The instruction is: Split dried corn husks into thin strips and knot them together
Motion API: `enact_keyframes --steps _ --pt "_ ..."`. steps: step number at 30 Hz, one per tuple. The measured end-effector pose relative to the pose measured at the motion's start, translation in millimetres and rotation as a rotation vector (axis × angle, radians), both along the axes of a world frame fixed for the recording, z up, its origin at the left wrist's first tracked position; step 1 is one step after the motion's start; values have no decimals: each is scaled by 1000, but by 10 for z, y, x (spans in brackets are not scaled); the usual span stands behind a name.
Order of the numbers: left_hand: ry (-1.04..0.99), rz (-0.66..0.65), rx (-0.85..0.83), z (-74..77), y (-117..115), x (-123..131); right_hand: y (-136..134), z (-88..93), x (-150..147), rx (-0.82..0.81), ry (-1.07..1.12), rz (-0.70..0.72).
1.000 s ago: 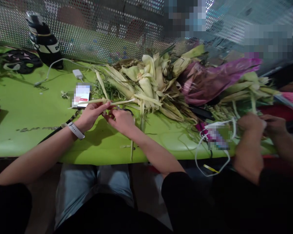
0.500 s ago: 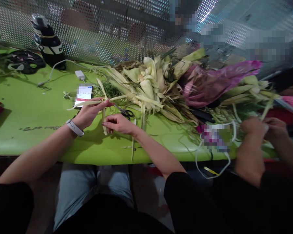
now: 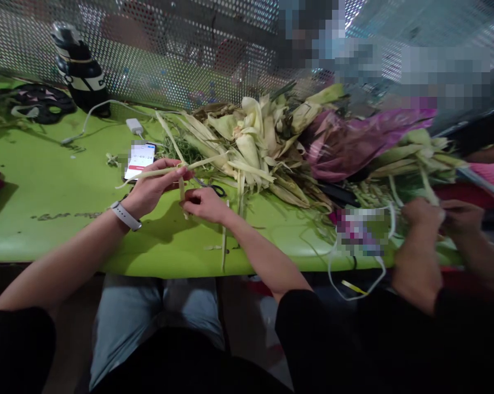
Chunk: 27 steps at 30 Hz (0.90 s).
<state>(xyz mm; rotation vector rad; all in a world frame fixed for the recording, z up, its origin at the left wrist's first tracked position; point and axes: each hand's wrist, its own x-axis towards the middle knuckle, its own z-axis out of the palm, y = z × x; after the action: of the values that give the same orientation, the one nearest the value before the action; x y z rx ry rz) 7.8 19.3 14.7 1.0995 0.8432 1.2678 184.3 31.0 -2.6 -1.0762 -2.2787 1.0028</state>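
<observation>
Pale corn husk strips (image 3: pixel 159 172) cross each other in a plus-like shape, and my left hand (image 3: pixel 159 183) pinches them where they meet. One strip points left over the phone, one up and away, one right toward the pile. The strip hanging toward me is held lower down by my right hand (image 3: pixel 201 203), its fingers closed on it. Behind my right hand lie scissors (image 3: pixel 218 190), partly hidden. A loose husk strip (image 3: pixel 224 241) rests on the green table (image 3: pixel 86 241) to the right of my hands.
A pile of corn husks (image 3: pixel 251 142) and a purple plastic bag (image 3: pixel 341 142) fill the back middle. At left stand a phone (image 3: pixel 142 156), a white charger (image 3: pixel 134 126) and a dark bottle (image 3: pixel 82 76). Another person's hands (image 3: pixel 423 213) work at right, near a face mask (image 3: pixel 360 230).
The crossed strips have shifted slightly right, and the far strip leans more to the left. My right hand has moved a little up and right along the near strip.
</observation>
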Motion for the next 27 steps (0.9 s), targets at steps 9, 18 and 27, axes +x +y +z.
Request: enact_keyframes --steps 9,18,27 --pt "132 94 104 -92 46 36 10 20 -8 -212 473 -310" --pt "326 205 204 -135 81 14 40 -69 -21 -3 443 -192" --pt "473 332 242 -191 112 38 15 -92 -66 3 369 -176"
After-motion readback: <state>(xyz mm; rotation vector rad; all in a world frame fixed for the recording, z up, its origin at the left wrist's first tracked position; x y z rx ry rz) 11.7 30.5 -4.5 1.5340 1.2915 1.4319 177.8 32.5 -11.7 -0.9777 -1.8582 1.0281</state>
